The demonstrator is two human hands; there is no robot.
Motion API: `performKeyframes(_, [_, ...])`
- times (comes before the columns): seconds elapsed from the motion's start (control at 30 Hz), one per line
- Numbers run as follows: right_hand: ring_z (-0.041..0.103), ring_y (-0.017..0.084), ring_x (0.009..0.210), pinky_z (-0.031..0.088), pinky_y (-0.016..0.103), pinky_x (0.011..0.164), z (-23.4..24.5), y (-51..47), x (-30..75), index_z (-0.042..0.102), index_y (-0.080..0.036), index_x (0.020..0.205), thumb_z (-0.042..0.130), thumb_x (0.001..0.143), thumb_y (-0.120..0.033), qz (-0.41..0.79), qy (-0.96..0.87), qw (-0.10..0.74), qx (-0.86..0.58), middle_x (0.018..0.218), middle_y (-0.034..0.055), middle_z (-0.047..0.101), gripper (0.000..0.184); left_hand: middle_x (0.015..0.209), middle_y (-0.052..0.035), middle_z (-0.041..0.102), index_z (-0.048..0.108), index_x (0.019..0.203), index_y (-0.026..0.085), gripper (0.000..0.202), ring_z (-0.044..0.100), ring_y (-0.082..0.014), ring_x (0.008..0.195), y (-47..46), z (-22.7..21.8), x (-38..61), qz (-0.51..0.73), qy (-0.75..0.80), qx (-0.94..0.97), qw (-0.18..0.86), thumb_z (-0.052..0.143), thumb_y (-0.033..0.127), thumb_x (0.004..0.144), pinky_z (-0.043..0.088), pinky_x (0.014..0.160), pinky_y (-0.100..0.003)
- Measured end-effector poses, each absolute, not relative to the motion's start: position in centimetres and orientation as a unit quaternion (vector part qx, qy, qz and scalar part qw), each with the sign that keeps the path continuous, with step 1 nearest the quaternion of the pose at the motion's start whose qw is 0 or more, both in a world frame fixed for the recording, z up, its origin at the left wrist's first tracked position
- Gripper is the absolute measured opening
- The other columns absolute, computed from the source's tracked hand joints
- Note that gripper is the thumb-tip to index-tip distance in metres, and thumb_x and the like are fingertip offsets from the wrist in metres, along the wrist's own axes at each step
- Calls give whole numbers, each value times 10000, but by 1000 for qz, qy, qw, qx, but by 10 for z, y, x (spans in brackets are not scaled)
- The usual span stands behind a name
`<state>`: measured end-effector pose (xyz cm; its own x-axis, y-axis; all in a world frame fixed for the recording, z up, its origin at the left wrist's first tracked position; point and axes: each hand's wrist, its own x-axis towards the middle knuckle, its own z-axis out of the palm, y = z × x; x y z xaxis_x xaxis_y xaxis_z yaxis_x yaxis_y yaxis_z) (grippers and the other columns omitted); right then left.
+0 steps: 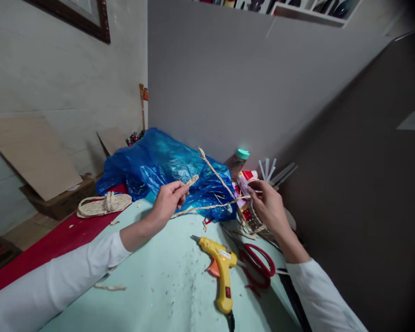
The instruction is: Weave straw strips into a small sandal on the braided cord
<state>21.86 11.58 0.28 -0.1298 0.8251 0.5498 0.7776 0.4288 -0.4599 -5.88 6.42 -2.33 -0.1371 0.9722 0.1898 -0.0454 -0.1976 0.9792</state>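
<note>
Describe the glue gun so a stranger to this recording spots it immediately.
Find the pale green tabletop on the near side of the big blue plastic bag. On it, just left of the red-handled scissors, lies the glue gun. Unlike the scissors, it has a yellow pistol-shaped body, an orange trigger and a black power cord.

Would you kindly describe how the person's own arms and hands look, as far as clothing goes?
Both arms wear plain white long sleeves: the left sleeve and right sleeve end short of the wrist, with some creasing. The left hand and right hand are ungloved. No watch or bracelet is visible.
</note>
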Motion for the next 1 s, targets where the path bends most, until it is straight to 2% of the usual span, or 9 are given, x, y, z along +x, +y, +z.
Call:
performKeyframes(0.1, [628,240,850,479,368,794,7,140,182,636,-174,998,483,896,-243,17,-801,330,-500,970,115,692,196,513,51,492,580,661,166,235,423,-80,446,68,-10,-69,630,456,479,408,632,361,781,344,427,-198])
performKeyframes(0.27, [583,295,989,425,424,887,11,166,134,633,-106,1069,452,914,-154,-16,-847,270,-458,1070,186,669,243,539,47,481,574,686,162,222,439,-81,480,68,14,-86,672,440,459,379,630,345,800,354,438,-189])
performKeyframes(0.37, [586,250,989,427,355,885,7,153,116,637,-135,1082,477,940,-185,4,-898,209,-388,1059,137,675,220,548,45,481,570,690,159,189,444,-76,485,64,27,-93,687,437,450,368,634,297,802,356,449,-184])
performKeyframes(0.47, [597,202,943,429,280,833,-6,128,104,669,-183,1017,562,927,-254,35,-947,118,-297,984,75,688,157,548,40,477,564,684,148,192,442,-74,479,63,36,-100,703,409,458,359,618,261,829,360,448,-182])
performKeyframes(0.6, [573,224,881,397,311,767,-32,103,97,676,-177,946,607,898,-233,15,-963,45,-267,889,86,670,102,543,37,474,564,678,143,191,434,-75,471,60,42,-102,702,387,472,367,604,231,842,342,434,-182])
performKeyframes(0.7, [548,234,876,361,328,749,-45,99,98,665,-165,876,536,926,-177,-20,-959,37,-279,859,98,651,139,546,36,481,570,682,143,185,434,-74,469,57,43,-100,680,391,483,388,614,233,837,335,443,-186])
performKeyframes(0.83, [543,230,851,352,321,728,-49,99,102,668,-168,849,609,889,-225,-41,-956,59,-284,824,87,650,91,573,30,497,586,688,145,197,445,-79,504,55,41,-97,657,392,503,402,618,270,838,343,476,-191])
performKeyframes(0.93, [554,211,807,371,310,729,-37,100,109,682,-185,839,547,930,-220,-46,-950,107,-290,781,64,647,166,660,15,547,608,690,146,223,488,-92,600,55,37,-99,638,387,541,388,638,320,826,385,560,-198])
performKeyframes(1.0, [567,208,820,397,306,743,-19,101,118,690,-185,914,474,965,-213,-54,-936,164,-306,827,72,661,224,713,5,583,629,683,143,229,522,-105,686,52,34,-101,598,391,586,384,645,326,820,404,650,-210])
